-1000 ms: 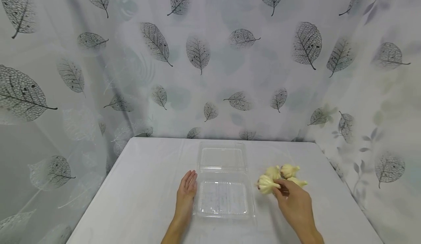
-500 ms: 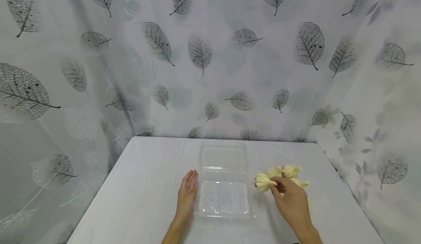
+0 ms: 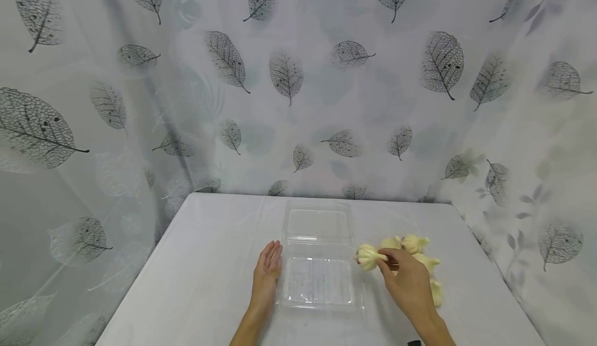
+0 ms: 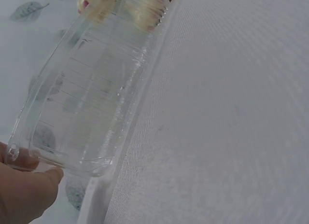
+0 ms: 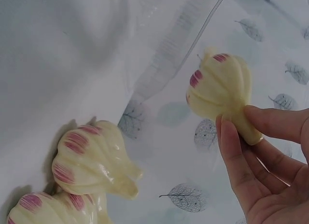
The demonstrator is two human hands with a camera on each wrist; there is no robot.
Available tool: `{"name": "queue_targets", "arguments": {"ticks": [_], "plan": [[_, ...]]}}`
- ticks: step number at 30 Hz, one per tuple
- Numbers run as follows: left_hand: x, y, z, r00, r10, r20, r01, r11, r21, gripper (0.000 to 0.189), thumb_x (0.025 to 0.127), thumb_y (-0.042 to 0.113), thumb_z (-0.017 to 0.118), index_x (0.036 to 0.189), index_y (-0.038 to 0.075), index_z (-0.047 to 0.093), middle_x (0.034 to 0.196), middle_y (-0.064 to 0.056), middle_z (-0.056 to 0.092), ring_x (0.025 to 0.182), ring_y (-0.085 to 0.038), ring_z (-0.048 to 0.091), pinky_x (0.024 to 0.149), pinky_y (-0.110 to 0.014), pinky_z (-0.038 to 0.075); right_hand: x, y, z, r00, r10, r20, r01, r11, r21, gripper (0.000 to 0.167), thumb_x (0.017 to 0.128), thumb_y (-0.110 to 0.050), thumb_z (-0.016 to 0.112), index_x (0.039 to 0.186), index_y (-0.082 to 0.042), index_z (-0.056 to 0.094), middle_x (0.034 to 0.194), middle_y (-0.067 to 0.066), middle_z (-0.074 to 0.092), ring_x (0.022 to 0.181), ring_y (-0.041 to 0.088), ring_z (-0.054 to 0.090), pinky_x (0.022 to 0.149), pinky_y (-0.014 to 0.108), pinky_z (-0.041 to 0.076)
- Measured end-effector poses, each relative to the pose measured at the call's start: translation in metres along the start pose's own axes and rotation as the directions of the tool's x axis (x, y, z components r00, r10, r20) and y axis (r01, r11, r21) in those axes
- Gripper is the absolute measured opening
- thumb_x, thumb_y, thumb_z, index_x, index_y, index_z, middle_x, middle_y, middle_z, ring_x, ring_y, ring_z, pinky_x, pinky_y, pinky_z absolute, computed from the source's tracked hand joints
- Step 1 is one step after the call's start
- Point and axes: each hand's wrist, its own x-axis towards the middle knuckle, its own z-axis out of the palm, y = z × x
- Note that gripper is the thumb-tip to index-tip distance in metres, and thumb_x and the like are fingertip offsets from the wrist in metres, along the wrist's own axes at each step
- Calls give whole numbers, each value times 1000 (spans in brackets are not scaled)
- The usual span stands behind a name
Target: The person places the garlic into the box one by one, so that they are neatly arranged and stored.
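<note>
My right hand [image 3: 408, 281] pinches a pale yellow garlic bulb [image 3: 367, 257] by its stem between thumb and fingertips. The right wrist view shows this garlic bulb [image 5: 222, 86] with purple streaks, held up apart from the others. A clear plastic clamshell box [image 3: 317, 281] lies open on the white table, its lid [image 3: 318, 224] folded back. My left hand [image 3: 267, 273] rests at the box's left edge with fingers extended. In the left wrist view, its thumb and a finger show right at the box's rim [image 4: 36, 156].
Several more garlic bulbs [image 3: 414, 243] lie in a cluster right of the box, partly behind my right hand. The white table [image 3: 210, 242] ends at a leaf-patterned curtain [image 3: 308, 102] at the back and sides.
My right hand has lifted the garlic bulb off the cluster and carried it left, close to the box's right edge. The left hand stays at the box; the head view shifts slightly.
</note>
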Motion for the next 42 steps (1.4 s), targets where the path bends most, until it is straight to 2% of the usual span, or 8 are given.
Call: {"name": "queue_targets", "arguments": {"ticks": [7,16,22,34,42], "plan": [[2,-2,-2,1000,3,-2,-3,1000,-24,67,100,-16,36,163,-1,19,170,-19,23,159,-33,21,125,-28,27,3,-1,6,1000,3,13,-3,1000,-2,29,78,2,89,103,-7,78,91,3,76,73,19,75,62,24,63],[1,-1,-1,1000,4,-1,-4,1000,-22,66,100,-16,35,162,0,19,170,-19,23,159,-33,21,124,-27,27,8,-4,17,999,-30,19,30,999,-16,30,76,2,90,103,-6,78,89,3,77,72,17,75,63,31,64],[0,0,-2,1000,7,6,-7,1000,-22,67,100,-16,35,162,-1,19,170,-19,22,159,-33,20,124,-28,26,11,-7,24,998,-52,46,52,999,-11,31,76,3,90,103,-6,78,89,3,77,73,15,74,63,29,65],[0,-1,-2,1000,11,9,-10,1000,-16,64,102,-14,35,162,-1,18,170,-18,23,159,-31,21,125,-28,26,12,-3,38,995,-92,46,93,996,-13,30,74,3,91,100,-5,77,85,3,75,70,13,72,62,26,64],[0,0,-2,1000,-1,9,1,1000,26,63,104,-11,37,163,2,19,171,-16,23,159,-31,21,124,-28,26,11,-2,44,993,-44,107,45,999,-3,28,77,3,89,101,-6,78,87,2,75,72,12,71,63,28,63]]}}
